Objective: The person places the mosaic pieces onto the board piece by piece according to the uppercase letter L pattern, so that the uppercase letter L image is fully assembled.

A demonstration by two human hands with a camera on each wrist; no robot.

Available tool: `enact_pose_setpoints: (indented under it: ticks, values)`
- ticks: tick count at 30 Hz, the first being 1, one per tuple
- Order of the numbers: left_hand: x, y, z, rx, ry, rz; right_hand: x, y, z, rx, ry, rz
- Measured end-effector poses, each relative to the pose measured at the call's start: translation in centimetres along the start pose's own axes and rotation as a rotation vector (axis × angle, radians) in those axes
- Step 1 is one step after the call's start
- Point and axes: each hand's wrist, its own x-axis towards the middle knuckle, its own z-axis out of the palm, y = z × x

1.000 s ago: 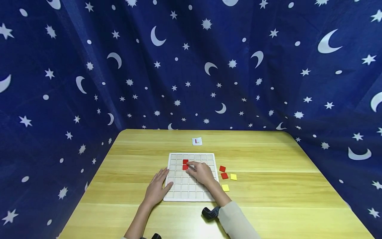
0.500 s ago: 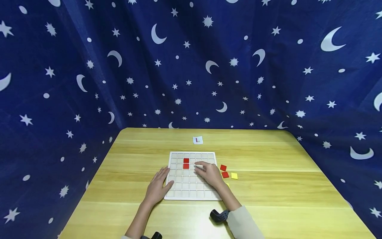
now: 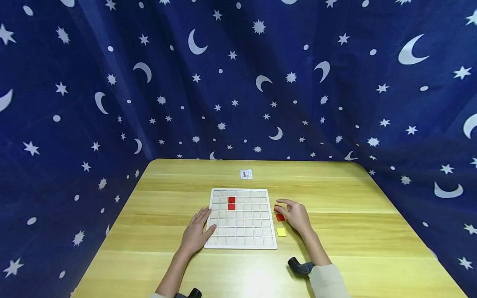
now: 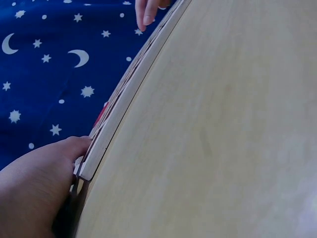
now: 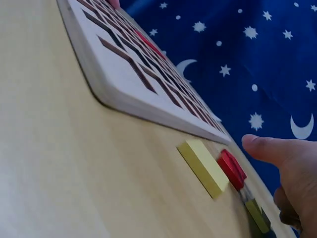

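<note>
In the head view, a white square grid board (image 3: 242, 244) lies on the table with two red tiles (image 3: 232, 203) in adjoining cells. My left hand (image 3: 196, 234) rests along the board's left edge, fingers straight and thumb over the rim. Right of the board, my right hand (image 3: 294, 215) hovers over loose tiles, thumb and index finger apart around a red tile (image 3: 277, 207). Another red tile (image 3: 280, 217) lies just below it, and a yellow tile (image 3: 281, 232) nearer me. In the right wrist view, a second yellow tile (image 5: 256, 215) shows beneath the hand.
Behind the board lies a small printed grid card (image 3: 246, 174) with a coloured pattern. A wooden table (image 3: 372, 231) carries everything, and a blue star-and-moon curtain (image 3: 238, 82) hangs around its back and sides. Dark wrist devices (image 3: 299, 267) show at both wrists.
My right hand has left the placed red tiles and moved right, off the board to the loose tiles. It now covers the farther yellow tile in the head view. The left hand stays put.
</note>
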Motion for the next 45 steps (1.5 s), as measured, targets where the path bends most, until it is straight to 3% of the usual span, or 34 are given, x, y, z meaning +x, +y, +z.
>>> enact_pose_setpoints:
  ticks: [5,17,29,33,37,45]
  values:
    - [0.0,0.0,0.1,-0.004,0.004,0.004,0.1,0.3,-0.5,0.004,-0.050,0.056]
    - [-0.1,0.0,0.2,-0.007,-0.003,-0.006,0.3,2.1,-1.0,-0.054,-0.070,0.094]
    - [0.0,0.1,0.0,-0.012,-0.009,-0.012,0.3,3.0,-1.2,-0.061,-0.054,0.071]
    - [0.0,0.1,-0.1,-0.016,-0.012,-0.014,0.4,2.4,-0.9,-0.035,0.015,0.020]
    - [0.0,0.0,-0.1,-0.013,-0.014,-0.014,0.3,0.4,0.2,-0.011,0.042,-0.091]
    - [-0.1,0.0,-0.2,-0.025,-0.015,-0.012,-0.3,-4.7,4.0,0.015,-0.074,-0.258]
